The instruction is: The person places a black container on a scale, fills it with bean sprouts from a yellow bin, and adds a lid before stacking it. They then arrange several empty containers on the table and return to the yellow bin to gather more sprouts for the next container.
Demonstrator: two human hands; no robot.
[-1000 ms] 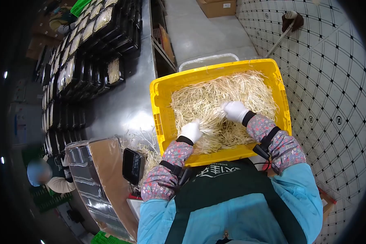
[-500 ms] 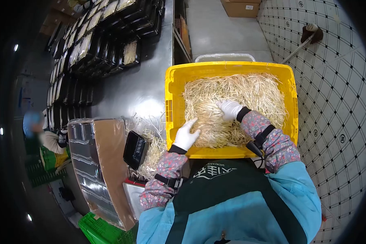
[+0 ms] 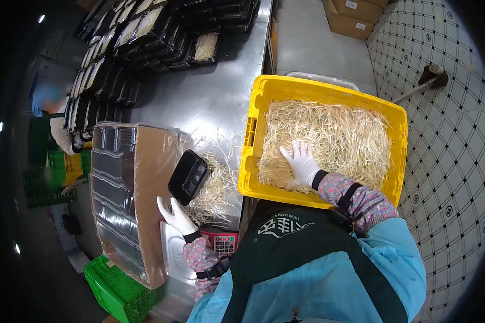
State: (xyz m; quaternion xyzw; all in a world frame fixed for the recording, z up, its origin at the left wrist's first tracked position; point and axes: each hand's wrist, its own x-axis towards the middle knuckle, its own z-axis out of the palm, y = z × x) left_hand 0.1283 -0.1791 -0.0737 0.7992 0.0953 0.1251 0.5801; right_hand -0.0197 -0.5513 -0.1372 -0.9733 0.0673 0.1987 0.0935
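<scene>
My right hand (image 3: 303, 164), in a white glove, lies on the pale bean sprouts (image 3: 339, 134) with its fingers spread. The sprouts fill a yellow crate (image 3: 324, 87) in front of me. My left hand (image 3: 177, 217), also gloved, is over to the left with thumb and fingers apart and nothing held. Just above its fingertips sits a black plastic tray (image 3: 189, 177), tilted among loose sprouts (image 3: 214, 196) on the metal table. Below that hand are a scale's pale pan (image 3: 177, 255) and its red keypad (image 3: 222, 243).
A cardboard box (image 3: 155, 199) of stacked black trays stands left of my left hand. Filled trays (image 3: 145, 27) are piled at the table's back left. A green crate (image 3: 118, 290) is at lower left. Another person (image 3: 59, 129) works at far left. Cartons (image 3: 353, 19) stand beyond the yellow crate.
My left hand has left the yellow crate and moved left to beside the black tray. My right hand has flattened on the sprouts nearer me. The view has shifted left.
</scene>
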